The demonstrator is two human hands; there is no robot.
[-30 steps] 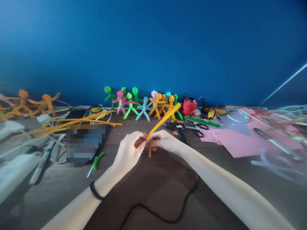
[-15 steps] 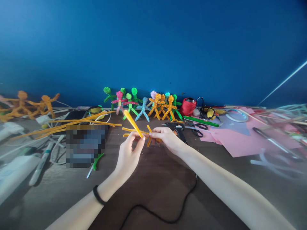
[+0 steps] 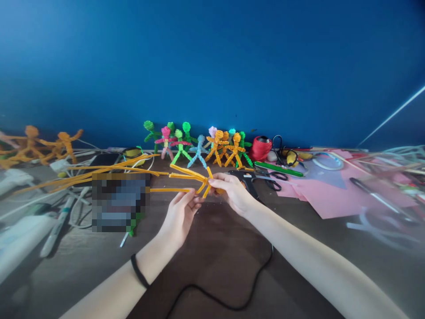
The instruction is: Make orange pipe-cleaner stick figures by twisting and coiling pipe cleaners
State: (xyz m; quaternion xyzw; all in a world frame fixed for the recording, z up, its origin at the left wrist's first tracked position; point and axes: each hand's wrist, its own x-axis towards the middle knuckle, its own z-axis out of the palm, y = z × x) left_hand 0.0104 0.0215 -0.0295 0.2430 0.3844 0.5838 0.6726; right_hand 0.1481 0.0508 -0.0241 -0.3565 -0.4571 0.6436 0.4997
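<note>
Both my hands work on orange pipe cleaners [image 3: 186, 174] held above the dark table [image 3: 215, 252]. My right hand [image 3: 229, 190] pinches the point where several strands cross. My left hand [image 3: 179, 212] has its fingertips closed on one long strand [image 3: 169, 190] that runs out to the left. Short orange ends stick out on both sides of the pinch. A black band sits on my left wrist.
A row of pipe-cleaner figures [image 3: 195, 144] stands against the blue wall. A bundle of loose orange pipe cleaners [image 3: 86, 175] lies to the left. A black glue gun [image 3: 247, 179], scissors [image 3: 277, 175], red yarn [image 3: 261, 147] and pink paper [image 3: 328, 195] lie to the right. A black cord [image 3: 232, 301] crosses the near table.
The long strand swung from pointing up right, over to up left, and now lies flat toward the left. My left hand dropped slightly; my right hand rose a little.
</note>
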